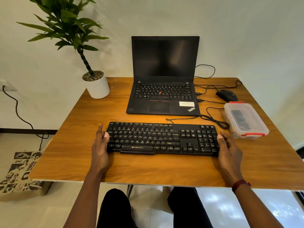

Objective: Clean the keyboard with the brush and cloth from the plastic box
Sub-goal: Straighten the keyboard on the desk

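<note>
From the head view, the left hand and right hand press straight fingers against the keyboard's ends, thumbs resting on its edge keys. The closed plastic box sits just right of it on the table.

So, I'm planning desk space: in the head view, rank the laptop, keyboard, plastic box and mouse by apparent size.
1. laptop
2. keyboard, though it is nearer, so the top two are unsure
3. plastic box
4. mouse
</note>
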